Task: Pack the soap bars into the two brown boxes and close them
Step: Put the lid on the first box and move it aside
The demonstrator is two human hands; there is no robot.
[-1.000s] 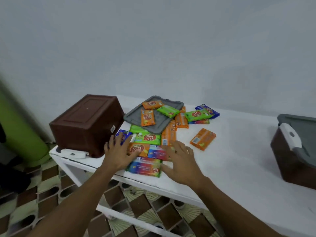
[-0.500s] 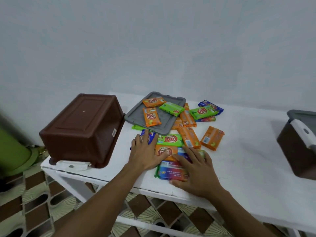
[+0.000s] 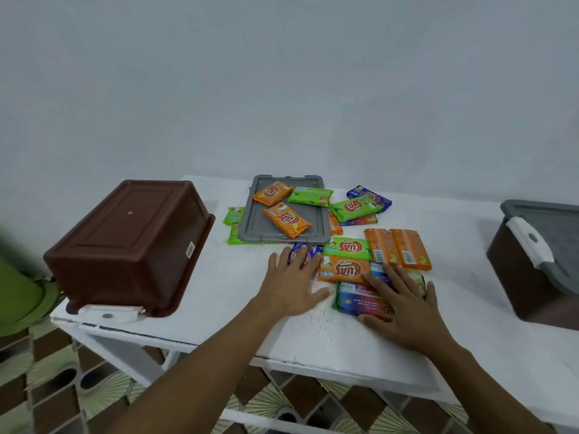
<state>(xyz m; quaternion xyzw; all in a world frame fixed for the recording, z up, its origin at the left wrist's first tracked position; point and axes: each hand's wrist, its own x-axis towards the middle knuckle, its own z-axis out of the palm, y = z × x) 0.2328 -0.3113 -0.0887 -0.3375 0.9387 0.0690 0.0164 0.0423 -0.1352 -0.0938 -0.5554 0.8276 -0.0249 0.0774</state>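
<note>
Left hand (image 3: 293, 281): flat, palm down, fingers spread, fingertips (image 3: 302, 255) resting on a blue soap bar (image 3: 308, 255); palm on the white table (image 3: 219, 286). Nothing gripped.

Right hand (image 3: 404, 308): flat and splayed, pressing on a multicolour soap pack (image 3: 352, 297) at the near edge of the pile; thumb lies along the pack's front edge. No pinch.

Soap bars: glossy film wrappers, flat rectangles in orange, green and blue. An orange bar (image 3: 344, 270) lies between the two hands, touching a green bar (image 3: 346, 247) behind it. Two orange bars (image 3: 396, 249) lie side by side, barcode side up. More lie on and around a grey moulded lid (image 3: 250, 227), upside down on the table.

Brown box (image 3: 125, 245): smooth rigid plastic, upside down at the table's left end, a white latch (image 3: 109, 313) under its rim. Second brown box (image 3: 520, 277): right edge, grey lid on, white latch
</note>
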